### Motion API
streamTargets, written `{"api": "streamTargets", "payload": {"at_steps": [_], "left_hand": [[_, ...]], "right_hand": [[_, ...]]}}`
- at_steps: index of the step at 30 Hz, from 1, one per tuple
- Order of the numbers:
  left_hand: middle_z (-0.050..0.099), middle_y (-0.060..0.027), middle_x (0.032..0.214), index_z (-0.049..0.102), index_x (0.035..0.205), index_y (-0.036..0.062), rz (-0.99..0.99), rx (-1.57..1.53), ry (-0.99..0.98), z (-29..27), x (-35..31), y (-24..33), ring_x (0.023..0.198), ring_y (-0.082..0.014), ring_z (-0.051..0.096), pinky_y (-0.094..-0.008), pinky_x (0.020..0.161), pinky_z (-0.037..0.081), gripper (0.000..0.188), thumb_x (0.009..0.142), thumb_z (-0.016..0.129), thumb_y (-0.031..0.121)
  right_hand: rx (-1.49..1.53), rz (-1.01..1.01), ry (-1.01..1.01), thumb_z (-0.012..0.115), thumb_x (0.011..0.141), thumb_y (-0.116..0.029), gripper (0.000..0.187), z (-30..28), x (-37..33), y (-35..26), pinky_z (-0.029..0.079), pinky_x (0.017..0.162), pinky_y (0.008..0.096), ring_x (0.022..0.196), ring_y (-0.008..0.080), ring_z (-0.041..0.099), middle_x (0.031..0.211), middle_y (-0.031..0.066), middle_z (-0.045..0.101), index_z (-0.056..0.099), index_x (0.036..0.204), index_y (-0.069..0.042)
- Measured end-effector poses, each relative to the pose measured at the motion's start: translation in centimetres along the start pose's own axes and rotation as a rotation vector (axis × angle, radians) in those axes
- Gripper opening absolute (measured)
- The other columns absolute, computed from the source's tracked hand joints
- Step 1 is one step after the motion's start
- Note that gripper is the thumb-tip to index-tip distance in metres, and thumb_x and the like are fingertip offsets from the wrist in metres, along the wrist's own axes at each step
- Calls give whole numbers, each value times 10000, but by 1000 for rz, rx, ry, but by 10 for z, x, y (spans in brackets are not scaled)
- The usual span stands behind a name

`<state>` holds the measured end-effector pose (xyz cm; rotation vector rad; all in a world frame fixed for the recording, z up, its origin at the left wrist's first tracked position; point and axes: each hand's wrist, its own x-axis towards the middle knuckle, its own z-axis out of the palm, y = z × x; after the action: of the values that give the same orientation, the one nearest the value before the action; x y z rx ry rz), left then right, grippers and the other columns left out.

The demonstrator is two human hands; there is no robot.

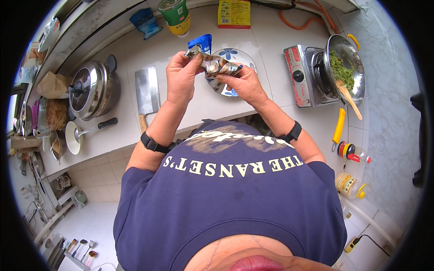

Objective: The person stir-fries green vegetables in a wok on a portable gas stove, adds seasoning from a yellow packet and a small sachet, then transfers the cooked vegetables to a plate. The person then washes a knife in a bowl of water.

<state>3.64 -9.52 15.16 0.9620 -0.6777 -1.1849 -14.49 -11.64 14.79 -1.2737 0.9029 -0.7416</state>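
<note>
A: Where was the packet (213,65)?

B: Between the two hands, lifted off the counter (267,47). Seen from the head, it hid the left part of the plate (246,61).

A: And how did it lie?

B: Its long axis ran left to right, roughly along the counter's near edge, with the right end slanting a little toward that edge. A blue flap (202,44) stuck out by the left end, toward the far edge (whether it belonged to the same packet, I could not tell).

A: Which hand was nearer?

B: Neither; both touched it. The left hand (182,76) had the left end pinched, thumb in front, fingers mostly hidden behind. The right hand (244,85) was closed on the right end in much the same way, a bit closer to the near edge.

A: What was around them?

B: The cleaver (147,90) lay left of the plate, its handle toward the near edge. On the right sat the stove (297,86), with the pan (360,83) of greens (342,70) over its right side. A tub (175,18) and a yellow bag (234,14) were by the far edge.
</note>
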Motion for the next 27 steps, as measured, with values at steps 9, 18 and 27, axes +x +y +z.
{"api": "streamTargets", "payload": {"at_steps": [9, 18, 27], "left_hand": [[673, -49, 870, 606, 898, 57, -13, -37, 29, -1, -2, 3, 764, -105, 636, -264, 680, 545, 49, 914, 642, 85], [675, -50, 871, 619, 899, 50, -23, -55, 7, 1, -3, -2, 759, -107, 632, -261, 669, 539, 50, 903, 656, 82], [667, -11, 868, 641, 990, 21, 77, 182, -24, -10, -4, -3, 780, -59, 590, -222, 707, 489, 87, 908, 628, 50]], "right_hand": [[18, 16, 6, 794, 784, -135, 270, 6, -4, 0, 470, 558, 201, 633, 41, 560, 790, 16, 686, 685, 998, -12], [-48, 41, 11, 770, 785, -114, 187, 8, -7, 4, 459, 562, 222, 624, 49, 556, 722, -8, 665, 740, 952, -36], [-206, 131, 20, 753, 779, -115, 467, -18, -11, 18, 484, 737, 236, 875, 88, 564, 1053, 56, 566, 546, 1191, -41]]}}
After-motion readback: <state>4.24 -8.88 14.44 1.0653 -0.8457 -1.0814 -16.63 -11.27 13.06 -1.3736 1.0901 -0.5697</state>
